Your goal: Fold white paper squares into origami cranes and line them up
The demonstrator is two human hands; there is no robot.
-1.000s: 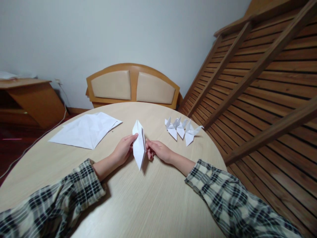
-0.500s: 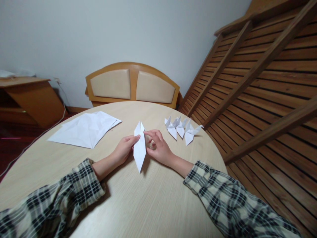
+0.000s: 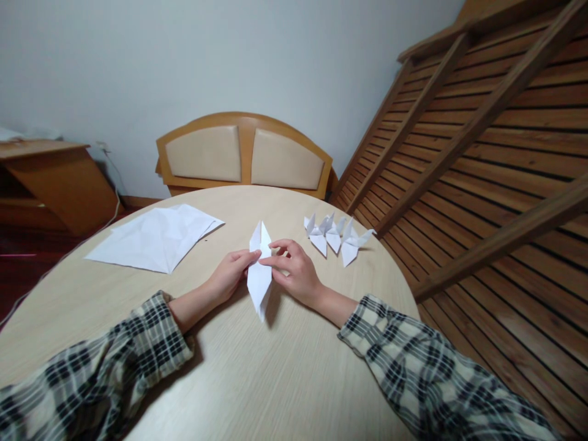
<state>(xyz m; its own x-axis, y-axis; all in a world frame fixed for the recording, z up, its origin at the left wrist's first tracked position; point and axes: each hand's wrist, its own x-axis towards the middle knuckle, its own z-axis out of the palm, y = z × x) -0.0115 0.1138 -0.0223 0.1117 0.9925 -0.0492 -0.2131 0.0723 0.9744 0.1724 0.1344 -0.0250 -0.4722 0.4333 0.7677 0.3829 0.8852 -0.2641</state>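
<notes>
A white piece of folded paper point(image 3: 260, 285), long and diamond-shaped with a slit down its far half, is held upright between my hands above the table. My left hand point(image 3: 231, 274) pinches its left edge, thumb on the near face and the other fingers behind. My right hand point(image 3: 296, 272) grips the right edge; its index finger lies across the middle of the paper and the thumb sits lower at the side. The rear face of the paper is hidden from me.
White paper sheets point(image 3: 142, 242) with creases lie at the table's left. Three folded paper cranes point(image 3: 350, 245) stand close together at the right. All rest on the round wooden table point(image 3: 294, 380). A headboard point(image 3: 245, 147) stands behind it, and a slatted wooden frame point(image 3: 496, 147) leans at the right.
My right index finger has moved left and down onto the middle of the folded paper. The paper's lower half has opened a little, with a second layer showing at the bottom tip.
</notes>
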